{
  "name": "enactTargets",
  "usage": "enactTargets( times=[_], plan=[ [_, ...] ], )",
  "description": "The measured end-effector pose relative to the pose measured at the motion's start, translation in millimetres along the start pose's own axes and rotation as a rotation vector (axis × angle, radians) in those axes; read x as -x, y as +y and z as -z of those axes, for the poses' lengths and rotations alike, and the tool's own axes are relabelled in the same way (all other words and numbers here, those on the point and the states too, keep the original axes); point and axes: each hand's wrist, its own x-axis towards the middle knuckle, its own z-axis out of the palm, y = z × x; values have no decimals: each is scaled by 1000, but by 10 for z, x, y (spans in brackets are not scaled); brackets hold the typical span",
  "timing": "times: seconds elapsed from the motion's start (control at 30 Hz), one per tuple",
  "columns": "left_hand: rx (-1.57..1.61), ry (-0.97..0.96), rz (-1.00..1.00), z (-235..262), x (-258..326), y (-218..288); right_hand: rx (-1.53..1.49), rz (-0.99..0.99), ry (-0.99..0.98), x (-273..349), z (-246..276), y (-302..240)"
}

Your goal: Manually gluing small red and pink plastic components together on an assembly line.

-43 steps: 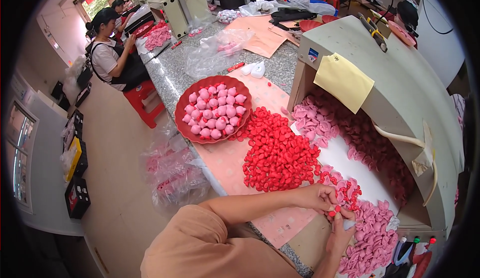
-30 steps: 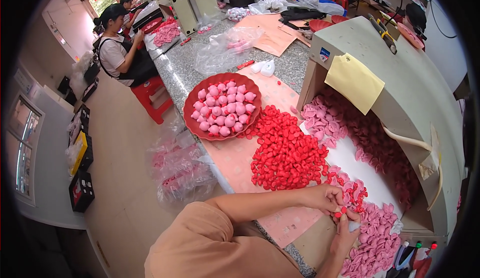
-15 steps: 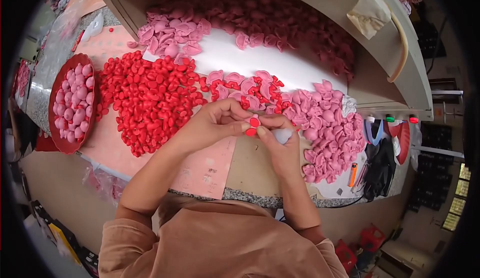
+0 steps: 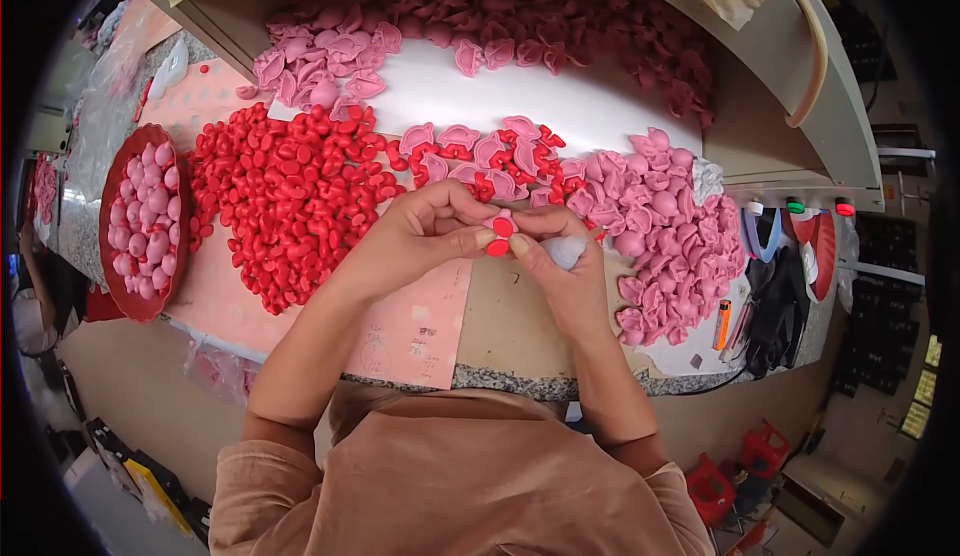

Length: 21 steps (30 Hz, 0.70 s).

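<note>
In front of my chest, my left hand (image 4: pixel 425 236) and my right hand (image 4: pixel 568 281) meet, fingertips pinched on one small red piece (image 4: pixel 503 227) with two round flat ends. A bit of pink shows above it, partly hidden by the fingers. My right hand also keeps a whitish translucent object (image 4: pixel 565 251) in its palm; its kind is unclear. Just beyond the fingers lie curved pink shell-like parts (image 4: pixel 458 138) with red pieces among them. A large heap of small red pieces (image 4: pixel 290 196) spreads left of my hands, and a heap of pink parts (image 4: pixel 660 216) lies right.
A red scalloped tray (image 4: pixel 112 181) of round pink pieces stands far left. Behind the work rises a hooded box (image 4: pixel 830 146) with more pink parts inside. An orange lighter-like item (image 4: pixel 722 325) and a black bundle (image 4: pixel 775 316) lie at right. A granite edge (image 4: pixel 510 384) runs before me.
The whole view has shifted slightly. Both hands keep their pinch on the red piece, whose two round ends now face up a little more plainly.
</note>
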Motion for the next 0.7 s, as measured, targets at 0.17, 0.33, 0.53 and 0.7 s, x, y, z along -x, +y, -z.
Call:
enactTargets(
  times=[0.17, 0.33, 0.53, 0.7],
  plan=[
    [14, -13, -19, -1, 12, 30, -12, 38, -3, -4, -16, 9],
    [-1, 8, -57, -50, -25, -36, 82, 71, 14, -13, 78, 24],
    [-42, 65, -143, -263, -11, 64, 256, 393, 77, -27, 64, 31],
    [-110, 76, -255, -360, 6, 10, 391, 557, 83, 2, 33, 24]
  ],
)
